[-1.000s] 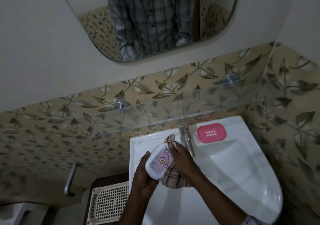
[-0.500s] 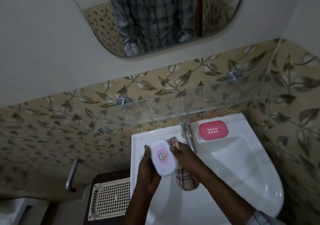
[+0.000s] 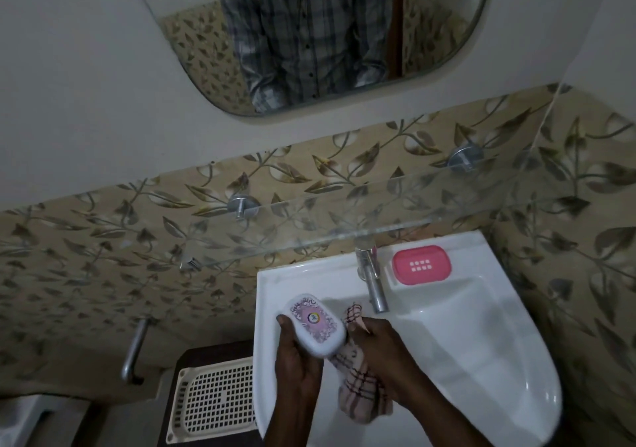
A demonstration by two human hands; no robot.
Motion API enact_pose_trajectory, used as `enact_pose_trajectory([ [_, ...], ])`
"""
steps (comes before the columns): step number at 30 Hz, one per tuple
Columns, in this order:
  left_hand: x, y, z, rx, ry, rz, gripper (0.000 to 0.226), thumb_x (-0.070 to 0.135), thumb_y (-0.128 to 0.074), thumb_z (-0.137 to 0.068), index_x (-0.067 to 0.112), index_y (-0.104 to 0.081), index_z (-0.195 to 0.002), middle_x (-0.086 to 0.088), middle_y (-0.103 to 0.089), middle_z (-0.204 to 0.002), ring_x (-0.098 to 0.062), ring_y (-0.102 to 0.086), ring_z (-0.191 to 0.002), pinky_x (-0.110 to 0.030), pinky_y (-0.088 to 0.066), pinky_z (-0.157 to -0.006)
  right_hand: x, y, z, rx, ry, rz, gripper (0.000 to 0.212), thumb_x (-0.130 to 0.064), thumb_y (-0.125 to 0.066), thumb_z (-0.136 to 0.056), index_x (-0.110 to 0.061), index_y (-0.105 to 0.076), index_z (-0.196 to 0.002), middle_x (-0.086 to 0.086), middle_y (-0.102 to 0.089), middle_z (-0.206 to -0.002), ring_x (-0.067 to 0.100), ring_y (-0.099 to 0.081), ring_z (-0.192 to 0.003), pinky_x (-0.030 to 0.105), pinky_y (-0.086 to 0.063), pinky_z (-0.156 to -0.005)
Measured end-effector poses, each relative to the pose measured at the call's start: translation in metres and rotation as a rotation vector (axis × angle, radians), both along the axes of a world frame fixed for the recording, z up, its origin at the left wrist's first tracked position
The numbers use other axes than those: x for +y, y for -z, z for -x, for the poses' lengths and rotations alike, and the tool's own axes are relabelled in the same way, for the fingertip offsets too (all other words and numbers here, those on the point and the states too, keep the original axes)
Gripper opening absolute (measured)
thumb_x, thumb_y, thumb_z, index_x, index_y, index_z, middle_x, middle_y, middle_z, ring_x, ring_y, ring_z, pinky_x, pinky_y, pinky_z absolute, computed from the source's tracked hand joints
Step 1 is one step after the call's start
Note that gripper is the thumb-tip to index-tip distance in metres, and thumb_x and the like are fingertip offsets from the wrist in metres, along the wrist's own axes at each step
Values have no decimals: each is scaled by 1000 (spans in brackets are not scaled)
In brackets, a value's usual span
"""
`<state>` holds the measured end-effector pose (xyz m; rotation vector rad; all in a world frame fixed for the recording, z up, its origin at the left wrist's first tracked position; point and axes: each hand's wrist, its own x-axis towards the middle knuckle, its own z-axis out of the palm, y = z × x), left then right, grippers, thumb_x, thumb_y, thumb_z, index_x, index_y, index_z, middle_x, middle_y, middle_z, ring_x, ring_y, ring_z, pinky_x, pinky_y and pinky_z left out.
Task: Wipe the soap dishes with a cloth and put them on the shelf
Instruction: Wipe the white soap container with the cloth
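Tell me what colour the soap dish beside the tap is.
Pink soap dish, with small white slots, seen in the head view.

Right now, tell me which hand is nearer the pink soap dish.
Right. The right hand, gripping the cloth, is below-left of the pink dish; the left hand is farther left, holding the white dish.

cloth (image 3: 358,383) partly behind right hand (image 3: 382,353) (fingers hidden), mirror (image 3: 447,33) cut off above

A single wide-angle view from the person's head looks forward and steeply down, close over the sink (image 3: 447,360). It faces the tiled wall, taking in the glass shelf (image 3: 309,240) and mirror (image 3: 430,33) above; straight lines bow towards the frame's margins.
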<state>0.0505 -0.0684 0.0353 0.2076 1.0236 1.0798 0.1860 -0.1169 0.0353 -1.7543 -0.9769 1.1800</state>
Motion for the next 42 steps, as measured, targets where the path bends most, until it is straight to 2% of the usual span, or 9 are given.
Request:
enact_pose_trajectory([
  [3, 9, -5, 11, -20, 158, 62, 61, 40, -40, -103, -4, -45, -145, -28, -65, -125, -38, -61, -116, -52, -46, -102, -7, -5, -14, -354, -13, -428, 35, -17, -55, -97, -26, -61, -130, -15, -61, -123, 1, -54, -115, 14, -40, -96],
  [7, 21, -20, 13, -92, 363, 96, 68, 45, -36, -103, -9, -46, -142, -31, -53, -139, -41, -63, -112, -51, -59, -86, -6, -7, -7, -907, -534, -841, 45, -7, -50, -90, -14, -56, -134, 4, -47, -146, 17, -48, -118, 23, -34, -97],
  [13, 30, -26, 20, -136, 422, 116, 59, 39, -40, -104, -9, -53, -136, -29, -58, -136, -39, -65, -113, -51, -51, -101, 16, -9, -20, -783, -610, -785, 44, -12, -48, -98, -5, -47, -142, 3, -40, -150, 14, -38, -127, 34, -38, -108],
  [19, 33, -20, 18, -108, 417, 116, 56, 36, -38, -106, -9, -56, -133, -31, -63, -130, -40, -67, -112, -53, -50, -102, 22, -15, -22, -533, -602, -641, 54, -2, -59, -94, -7, -41, -145, 9, -45, -148, 3, -36, -122, 4, -22, -108],
  [24, 37, -19, 17, -130, 374, 98, 65, 44, -44, -100, -12, -53, -134, -36, -53, -138, -44, -57, -121, -57, -51, -98, 7, -4, -20, -749, -787, -792, 54, -15, -65, -91, -15, -49, -142, 0, -48, -148, 9, -37, -117, 10, -20, -108],
  [30, 22, -3, 10, -202, 387, 21, 58, 41, -35, -105, -4, -59, -134, -28, -61, -135, -38, -66, -116, -51, -59, -89, 43, 2, 1, -546, -386, -537, 40, -19, -42, -104, -18, -44, -145, -8, -40, -149, 4, -37, -130, 18, -22, -111],
  [34, 23, -7, 8, -133, 366, -26, 63, 43, -44, -99, -6, -56, -136, -30, -56, -139, -39, -64, -118, -51, -56, -95, 42, -3, 10, -673, -164, -398, 32, -47, -36, -102, -40, -66, -99, -11, -71, -102, -3, -64, -95, 16, -48, -87],
  [37, 30, -13, 9, -225, 302, -23, 67, 47, -41, -99, -8, -56, -135, -31, -53, -142, -40, -62, -122, -52, -56, -95, 24, -7, 26, -611, -87, -418, 32, -26, -37, -106, -45, -46, -130, -20, -53, -133, 2, -48, -125, 2, -30, -94],
  [42, 15, -3, -12, 85, 139, -113, 65, 41, -36, -104, -5, -38, -149, -28, -38, -155, -41, -35, -146, -51, -15, -125, -5, 3, 43, -726, -304, -454, 55, -42, -22, -103, -17, -29, -152, 4, -19, -162, 20, -16, -150, 40, -21, -116],
])
